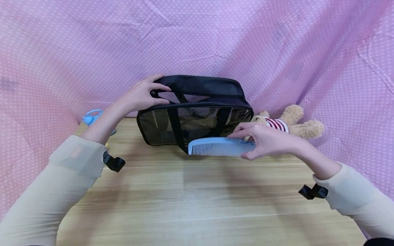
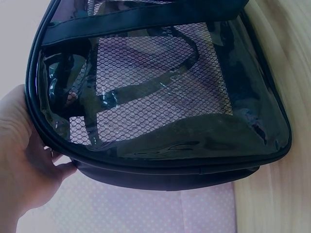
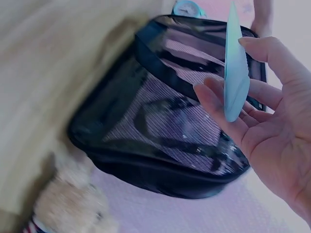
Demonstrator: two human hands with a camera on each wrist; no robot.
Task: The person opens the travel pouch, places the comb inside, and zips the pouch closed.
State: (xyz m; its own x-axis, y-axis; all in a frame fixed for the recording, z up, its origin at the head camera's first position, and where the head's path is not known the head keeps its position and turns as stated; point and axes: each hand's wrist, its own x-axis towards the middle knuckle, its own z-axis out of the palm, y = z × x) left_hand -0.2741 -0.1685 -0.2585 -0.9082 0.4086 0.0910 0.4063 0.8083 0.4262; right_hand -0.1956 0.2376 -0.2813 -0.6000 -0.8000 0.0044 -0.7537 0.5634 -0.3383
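Observation:
A black toiletry bag (image 1: 197, 126) with a clear front, mesh inside and dark straps stands on the table, its top unzipped. My left hand (image 1: 144, 95) holds the bag's upper left corner, with the thumb on the front rim and other fingers farther back. In the left wrist view the same hand (image 2: 24, 160) is at the bag's edge, its fingers partly hidden. A light blue comb (image 1: 215, 146) is pinched by one end in my right hand (image 1: 261, 140), teeth downward, in front of the bag. The right wrist view shows the comb (image 3: 235, 77) edge-on between thumb and fingers.
A teddy bear (image 1: 293, 124) in a red-striped shirt lies right of the bag, partly behind my right hand. Behind my left forearm is a blue object (image 1: 90, 118) with a loop. Pink dotted cloth (image 1: 197, 41) hangs behind the wooden table (image 1: 191, 205).

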